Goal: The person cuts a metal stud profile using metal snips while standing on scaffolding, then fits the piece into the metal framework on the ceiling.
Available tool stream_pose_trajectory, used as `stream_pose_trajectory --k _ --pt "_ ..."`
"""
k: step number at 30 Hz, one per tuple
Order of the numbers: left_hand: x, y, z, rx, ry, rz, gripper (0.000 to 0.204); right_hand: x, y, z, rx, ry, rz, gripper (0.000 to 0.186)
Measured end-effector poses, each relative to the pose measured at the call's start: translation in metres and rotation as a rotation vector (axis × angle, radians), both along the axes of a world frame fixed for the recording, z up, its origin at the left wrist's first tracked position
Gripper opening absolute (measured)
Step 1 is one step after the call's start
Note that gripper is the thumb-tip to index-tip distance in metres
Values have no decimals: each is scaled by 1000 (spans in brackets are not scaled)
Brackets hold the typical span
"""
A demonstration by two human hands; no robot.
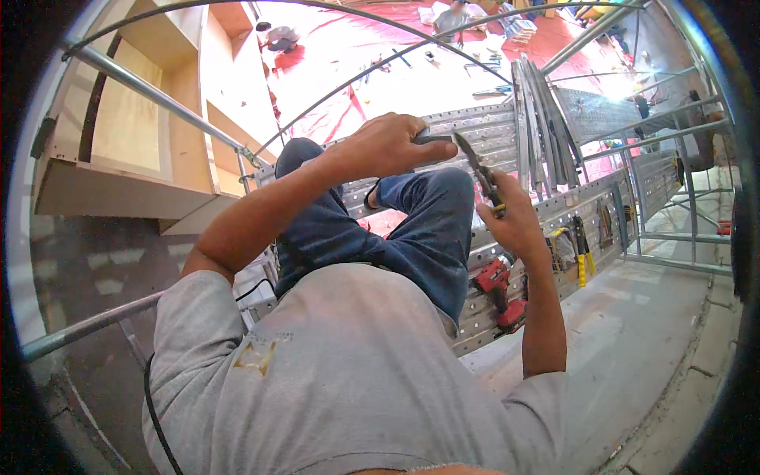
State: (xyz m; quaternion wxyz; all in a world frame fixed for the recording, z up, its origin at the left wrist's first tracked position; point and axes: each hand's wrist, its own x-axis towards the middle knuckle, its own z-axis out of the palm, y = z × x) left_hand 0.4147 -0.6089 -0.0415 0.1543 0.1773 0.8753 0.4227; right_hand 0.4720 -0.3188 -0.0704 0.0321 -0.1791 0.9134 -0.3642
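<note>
My left hand point(378, 148) is closed on a short grey strip point(433, 139), held above my knees with the thumb along it. In my right hand point(518, 220) is a dark, pointed-bladed tool point(473, 162) that looks like a knife. Its blade points up and left, and the tip comes close to the strip; I cannot tell whether they touch. The fingers of my right hand wrap the lower end, hiding most of the handle. Below my right hand, a red cordless drill point(495, 281) lies on the perforated metal scaffold deck point(475, 323).
Yellow-handled cutters point(584, 252) and other hand tools lie along the deck to the right. Long grey metal strips point(542, 119) lean farther ahead. Scaffold tubes point(150, 95) surround me; a wooden cabinet point(138, 119) stands left. Below, two people work on a red-covered floor point(348, 28).
</note>
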Motion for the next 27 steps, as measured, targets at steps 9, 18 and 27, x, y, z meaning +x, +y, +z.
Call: stream_pose_trajectory --k 9,18,27 --pt "1 1 -30 -171 122 -62 72 -5 5 -28 192 73 102 52" --pt "13 39 -20 -304 -19 -200 61 43 37 -53 196 -68 30 43" --pt "0 -1 -24 -117 -201 -184 65 41 6 -77 -90 -158 -35 43"
